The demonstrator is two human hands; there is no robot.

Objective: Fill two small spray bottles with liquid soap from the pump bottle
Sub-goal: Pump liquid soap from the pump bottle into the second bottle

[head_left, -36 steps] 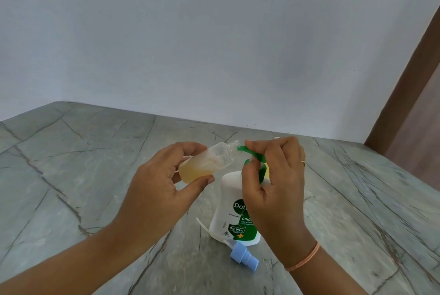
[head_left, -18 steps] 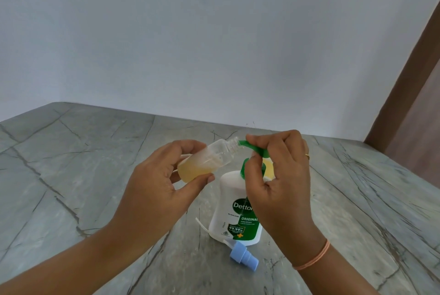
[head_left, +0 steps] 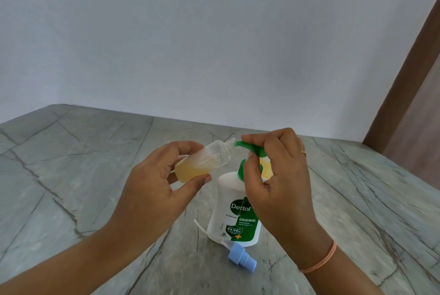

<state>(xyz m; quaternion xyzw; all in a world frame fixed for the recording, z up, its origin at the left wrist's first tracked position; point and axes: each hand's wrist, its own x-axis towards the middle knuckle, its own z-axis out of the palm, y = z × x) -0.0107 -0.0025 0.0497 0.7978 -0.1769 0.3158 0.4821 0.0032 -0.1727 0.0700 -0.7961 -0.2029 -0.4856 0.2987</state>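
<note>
1 small clear spray bottle (head_left: pixel 203 162), uncapped and partly filled with yellowish soap, is held tilted, its open neck set against the green nozzle (head_left: pixel 250 148) of the pump bottle (head_left: pixel 226 191). The white, green-labelled pump bottle is stood upright. 1 blue spray cap (head_left: pixel 241 256) with a white dip tube (head_left: pixel 200 227) is laid just in front of it.

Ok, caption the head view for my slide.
Left hand holds a tilted, part-filled spray bottle at the pump spout held by the right hand; blue spray cap lies beside the soap bottle.
</note>
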